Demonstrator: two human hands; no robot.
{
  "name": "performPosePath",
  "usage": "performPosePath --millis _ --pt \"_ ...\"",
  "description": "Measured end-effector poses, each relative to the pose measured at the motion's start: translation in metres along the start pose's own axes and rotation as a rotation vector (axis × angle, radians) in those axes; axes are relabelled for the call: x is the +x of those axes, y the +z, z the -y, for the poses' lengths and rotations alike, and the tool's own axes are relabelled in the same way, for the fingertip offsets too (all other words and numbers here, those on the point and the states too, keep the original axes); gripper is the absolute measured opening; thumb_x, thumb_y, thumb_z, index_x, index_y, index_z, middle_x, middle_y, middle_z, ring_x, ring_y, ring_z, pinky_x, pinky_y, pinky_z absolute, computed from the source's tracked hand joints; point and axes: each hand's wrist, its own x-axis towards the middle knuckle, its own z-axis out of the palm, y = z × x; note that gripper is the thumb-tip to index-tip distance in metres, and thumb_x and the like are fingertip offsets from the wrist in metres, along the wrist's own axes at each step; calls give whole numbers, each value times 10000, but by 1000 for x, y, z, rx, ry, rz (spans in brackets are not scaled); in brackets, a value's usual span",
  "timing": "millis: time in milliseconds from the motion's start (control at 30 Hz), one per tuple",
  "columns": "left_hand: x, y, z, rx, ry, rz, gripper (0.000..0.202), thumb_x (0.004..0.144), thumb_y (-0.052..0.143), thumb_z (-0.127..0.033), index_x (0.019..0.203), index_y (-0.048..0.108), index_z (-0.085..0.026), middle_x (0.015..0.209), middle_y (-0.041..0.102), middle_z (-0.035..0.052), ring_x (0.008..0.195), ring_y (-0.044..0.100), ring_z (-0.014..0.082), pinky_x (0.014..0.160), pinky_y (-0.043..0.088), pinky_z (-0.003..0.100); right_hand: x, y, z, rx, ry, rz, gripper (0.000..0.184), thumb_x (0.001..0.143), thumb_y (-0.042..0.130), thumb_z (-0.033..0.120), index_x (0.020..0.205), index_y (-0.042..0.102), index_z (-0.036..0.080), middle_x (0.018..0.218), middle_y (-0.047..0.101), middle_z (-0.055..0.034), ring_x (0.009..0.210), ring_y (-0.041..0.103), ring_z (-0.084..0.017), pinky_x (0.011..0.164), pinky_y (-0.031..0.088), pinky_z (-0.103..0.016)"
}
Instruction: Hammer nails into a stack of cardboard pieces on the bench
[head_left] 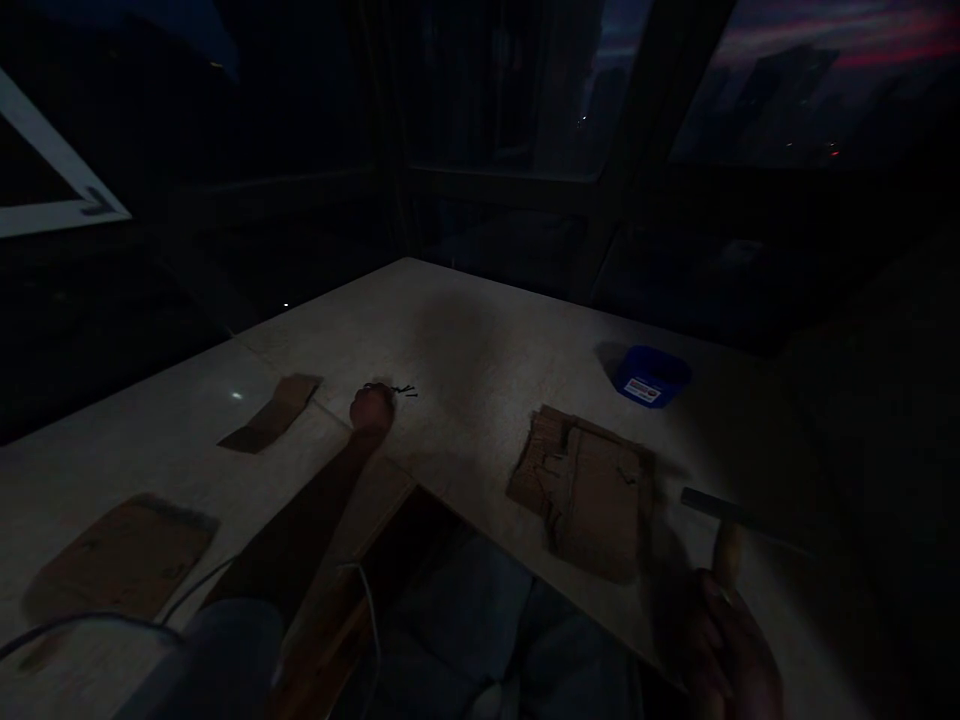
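The scene is very dark. My left hand (371, 408) reaches out over the pale board (480, 340), fingers bunched at a small heap of dark nails (401, 390). Whether it holds one I cannot make out. My right hand (731, 640) is at the lower right, closed round the wooden handle of a hammer (739, 520) whose dark head points left above the board. A torn piece of cardboard (585, 490) lies between the two hands.
A blue box (649, 378) with a label sits at the far right of the board. Two more cardboard pieces (274, 410) (120, 560) lie on the left. A thin cable (360, 590) runs by my legs. Dark windows stand behind.
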Motion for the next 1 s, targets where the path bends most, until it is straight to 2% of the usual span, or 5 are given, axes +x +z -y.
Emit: performPosePath --millis 267,400,500,700,1000 --pt "-28 -5 -33 -442 141 -187 133 851 444 -235 889 568 -204 893 684 65 877 658 227 832 538 394 3 7 0 69 2 16 543 755 759 637 660 403 238 368 329 124 252 264 -44 257 262 -153" --pt "-78 -8 -92 -959 272 80 192 784 611 -378 844 589 -197 828 694 37 742 637 163 689 518 284 0 12 4 82 -23 31 569 745 760 659 642 399 231 343 336 118 248 267 -34 265 261 -139" --pt "-118 -5 -138 -1226 243 348 452 740 704 -450 1101 609 -194 789 691 8 620 582 123 577 461 239 1 12 2 107 -35 52 555 757 743 671 677 402 241 339 336 126 240 267 -41 258 274 -147" --pt "-172 20 -196 -1279 249 793 548 735 734 -605 1023 694 -141 800 724 64 662 653 144 600 499 250 9 6 -8 195 0 56 544 730 792 620 755 392 252 420 358 154 230 245 -28 231 249 -144" --pt "-188 54 -235 -1155 384 895 398 752 732 -541 899 634 -184 958 769 81 853 738 202 707 557 283 10 7 -5 242 43 28 552 698 836 587 782 412 243 453 399 161 241 244 -7 227 241 -116"
